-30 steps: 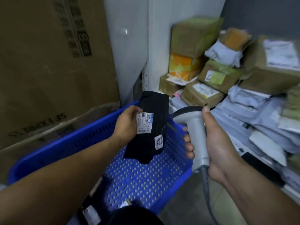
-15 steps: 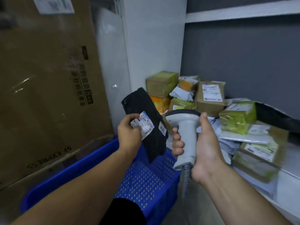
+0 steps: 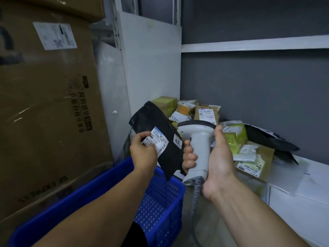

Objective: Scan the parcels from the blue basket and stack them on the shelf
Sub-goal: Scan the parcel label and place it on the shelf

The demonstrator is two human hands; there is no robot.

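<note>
My left hand (image 3: 144,152) pinches a black soft parcel (image 3: 156,138) by its white shipping label and holds it tilted above the blue basket (image 3: 160,202). A small white sticker reading 2018 sits on the parcel's right side. My right hand (image 3: 216,161) grips the handle of a grey barcode scanner (image 3: 198,139), whose head is right beside the parcel. The scanner's coiled cable hangs down below my wrist. The white shelf (image 3: 293,179) lies to the right, with a pile of parcels (image 3: 231,136) on it.
A tall brown cardboard box (image 3: 46,111) marked SF EXPRESS stands to the left of the basket. A white shelf upright (image 3: 151,68) rises behind the parcel. An upper shelf board (image 3: 254,44) runs across a grey wall. Black bags (image 3: 272,139) lie on the pile's right.
The view has lifted from the basket toward the shelf. My left hand has raised and tilted the black parcel, and the scanner has stayed close beside it.
</note>
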